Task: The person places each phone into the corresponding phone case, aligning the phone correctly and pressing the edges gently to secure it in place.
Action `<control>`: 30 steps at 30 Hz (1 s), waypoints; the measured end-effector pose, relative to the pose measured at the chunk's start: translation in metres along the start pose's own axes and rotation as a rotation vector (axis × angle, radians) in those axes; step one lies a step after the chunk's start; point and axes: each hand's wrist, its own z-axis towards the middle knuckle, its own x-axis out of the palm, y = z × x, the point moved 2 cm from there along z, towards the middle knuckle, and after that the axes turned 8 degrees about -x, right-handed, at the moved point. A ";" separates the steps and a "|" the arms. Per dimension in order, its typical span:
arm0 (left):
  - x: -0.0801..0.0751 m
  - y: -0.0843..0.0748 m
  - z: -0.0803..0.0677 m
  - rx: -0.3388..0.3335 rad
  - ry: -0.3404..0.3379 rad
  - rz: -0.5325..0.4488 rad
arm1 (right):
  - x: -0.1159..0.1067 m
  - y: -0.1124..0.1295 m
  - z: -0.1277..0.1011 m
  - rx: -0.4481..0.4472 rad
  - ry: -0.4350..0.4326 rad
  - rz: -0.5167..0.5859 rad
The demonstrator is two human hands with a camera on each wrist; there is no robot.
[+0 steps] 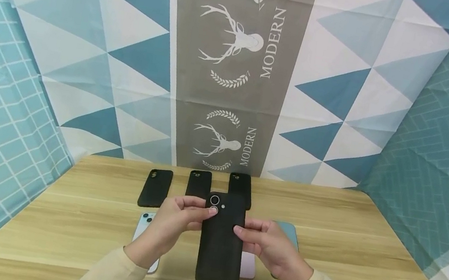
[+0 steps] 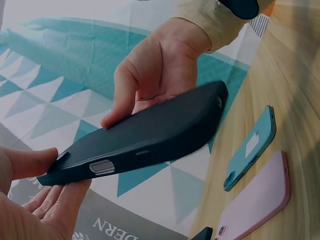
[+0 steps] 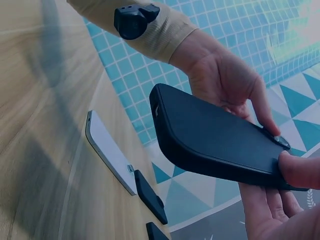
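A phone in a black case [image 1: 220,244] is held above the wooden table [image 1: 364,260], its back and camera lens facing up. My left hand [image 1: 195,210] grips its top left corner, thumb on the lens area. My right hand [image 1: 249,234] holds its right edge, thumb on the back. The left wrist view shows the cased phone [image 2: 150,140] edge-on, with my right hand [image 2: 150,80] behind it and my left hand [image 2: 35,195] pinching its near end. From the right wrist, the cased phone [image 3: 215,142] lies between my left hand [image 3: 230,85] and right hand [image 3: 285,190].
Three empty black cases [image 1: 155,188] [image 1: 199,184] [image 1: 240,187] lie in a row at the table's back. Under my hands lie a white phone [image 1: 143,225], a pink phone [image 1: 247,265] and a teal phone [image 1: 291,233]. Patterned cloth walls surround the table.
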 end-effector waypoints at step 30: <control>0.001 0.018 -0.002 -0.006 0.124 0.084 | -0.003 0.004 0.005 0.035 -0.110 -0.045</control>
